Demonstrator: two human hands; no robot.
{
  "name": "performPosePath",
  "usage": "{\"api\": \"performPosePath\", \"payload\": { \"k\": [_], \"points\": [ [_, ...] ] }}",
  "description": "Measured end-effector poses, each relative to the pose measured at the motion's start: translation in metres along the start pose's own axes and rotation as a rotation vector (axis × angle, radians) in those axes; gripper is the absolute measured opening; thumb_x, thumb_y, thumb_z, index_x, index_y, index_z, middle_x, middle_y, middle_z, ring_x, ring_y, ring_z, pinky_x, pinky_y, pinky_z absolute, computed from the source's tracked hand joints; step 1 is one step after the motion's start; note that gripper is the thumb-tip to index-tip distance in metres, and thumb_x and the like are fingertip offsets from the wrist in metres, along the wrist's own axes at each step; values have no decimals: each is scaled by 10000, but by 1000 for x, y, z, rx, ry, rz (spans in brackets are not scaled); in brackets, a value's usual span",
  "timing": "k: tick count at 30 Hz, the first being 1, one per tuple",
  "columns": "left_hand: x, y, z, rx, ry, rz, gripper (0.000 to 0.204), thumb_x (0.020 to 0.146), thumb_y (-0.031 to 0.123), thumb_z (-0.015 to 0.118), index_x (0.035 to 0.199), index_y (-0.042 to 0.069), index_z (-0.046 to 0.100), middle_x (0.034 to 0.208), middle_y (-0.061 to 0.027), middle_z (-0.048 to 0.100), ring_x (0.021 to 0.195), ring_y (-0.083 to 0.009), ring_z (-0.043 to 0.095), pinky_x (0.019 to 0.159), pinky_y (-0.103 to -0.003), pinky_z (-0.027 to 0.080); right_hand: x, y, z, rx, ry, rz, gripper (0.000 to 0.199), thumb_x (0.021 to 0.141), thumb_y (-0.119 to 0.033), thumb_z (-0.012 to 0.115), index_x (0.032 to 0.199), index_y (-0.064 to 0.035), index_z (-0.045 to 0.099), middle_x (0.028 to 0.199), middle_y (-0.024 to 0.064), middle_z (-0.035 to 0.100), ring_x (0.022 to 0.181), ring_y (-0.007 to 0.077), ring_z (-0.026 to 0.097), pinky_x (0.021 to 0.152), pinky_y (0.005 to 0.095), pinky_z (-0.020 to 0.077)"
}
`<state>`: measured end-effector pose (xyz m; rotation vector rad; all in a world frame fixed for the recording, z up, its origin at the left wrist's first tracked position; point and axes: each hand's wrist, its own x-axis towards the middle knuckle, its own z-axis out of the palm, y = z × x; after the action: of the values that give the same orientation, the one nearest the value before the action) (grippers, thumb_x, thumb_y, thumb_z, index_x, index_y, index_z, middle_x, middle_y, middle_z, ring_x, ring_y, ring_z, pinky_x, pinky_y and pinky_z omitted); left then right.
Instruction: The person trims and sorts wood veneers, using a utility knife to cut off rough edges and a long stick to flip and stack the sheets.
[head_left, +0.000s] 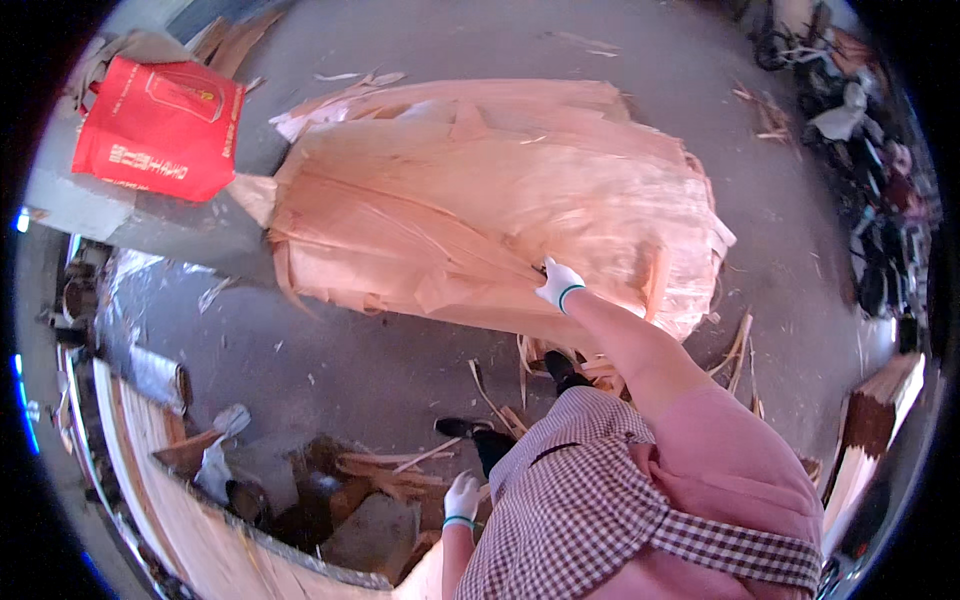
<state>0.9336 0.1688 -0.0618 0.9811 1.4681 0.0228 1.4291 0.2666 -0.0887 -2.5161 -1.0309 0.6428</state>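
A large stack of thin, pale orange wood veneer sheets [430, 200] lies before me, its edges ragged and its top sheets creased. My right hand [562, 284], in a white glove with a green cuff, reaches to the stack's near side. Its fingers are closed at the surface, where a crease in the top veneer sheet runs up to them. A small dark spot shows at the fingertips; I cannot tell what it is. Down by my side hangs my left hand [462, 498], gloved the same way, loosely open and holding nothing, beside the checked apron [570, 500].
A red bag [160, 128] rests on a grey ledge [85, 205] at the upper left. Veneer scraps [400, 470] lie around my feet and lower left, near a long wooden board edge [240, 540]. Cluttered dark objects [875, 200] line the far right.
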Motion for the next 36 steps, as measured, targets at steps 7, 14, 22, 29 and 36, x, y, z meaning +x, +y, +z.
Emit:
{"api": "performPosePath", "payload": {
  "k": [7,14,22,29,36],
  "points": [
    [-16,64,43,213,30,125,355,895,182,577,1202,6,590,1112,-121,666,1029,-178,619,924,-293,459,-12,-38,-118,-190,-225,-257,219,867,-229,495,957,-105,651,924,176,673,885,374,640,769,475,507],
    [38,118,44,539,-25,407,360,906,225,519,1169,-9,594,1151,-185,641,1101,-282,608,945,-328,453,-5,-33,-182,-217,50,-483,135,858,-169,497,894,-118,617,882,127,653,860,345,643,709,461,520],
    [21,159,79,636,-177,431,362,900,234,528,1193,33,594,1118,-174,652,1048,-275,627,910,-331,460,-77,54,-74,-316,-141,-354,191,861,-124,482,1009,-119,602,1027,115,616,951,315,634,728,454,529],
    [10,129,70,657,-166,299,340,900,206,531,1175,19,602,1095,-171,664,1029,-257,634,891,-330,470,-109,103,-88,40,-34,-24,226,875,-168,480,1058,-109,600,1110,159,589,959,369,611,795,465,508],
    [20,173,87,623,-147,316,356,911,173,527,1220,2,572,1102,-155,665,1041,-211,621,919,-298,458,-61,156,-88,175,17,156,221,876,-206,504,1010,-73,619,978,201,648,908,395,619,796,472,501]
  ]
}}
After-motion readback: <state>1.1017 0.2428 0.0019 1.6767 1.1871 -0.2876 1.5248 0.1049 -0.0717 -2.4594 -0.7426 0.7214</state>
